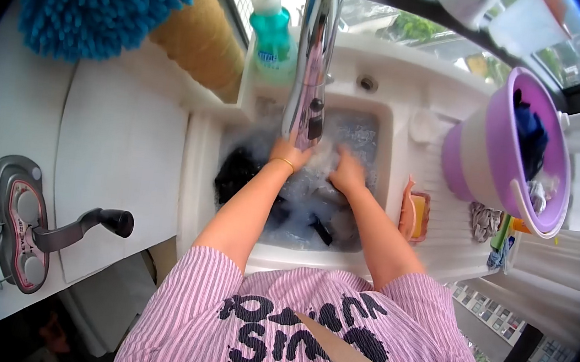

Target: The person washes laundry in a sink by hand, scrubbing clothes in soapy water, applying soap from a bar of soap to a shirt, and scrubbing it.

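Observation:
My left hand (294,154), with a gold bracelet at the wrist, is just under the spout of the chrome faucet (310,76), which partly covers its fingers. Across from it, my right hand (350,171) has its fingers bent, slightly smeared by motion. Between the two hands is a wet, pale cloth (321,160), and both appear closed on it; the fingertips are partly hidden. Cloudy, sudsy water fills the sink basin (386,131). A black garment (237,173) lies in the water to the left, and grey fabric (344,224) with a dark strip is nearer me.
A green soap bottle (271,43) stands behind the basin. On the ribbed drainboard are a purple-white bucket (466,152) with clothes inside, a soap dish (416,215) and a grey rag (485,222). Left are a blue fuzzy duster (106,3) and a grey crank handle (88,226).

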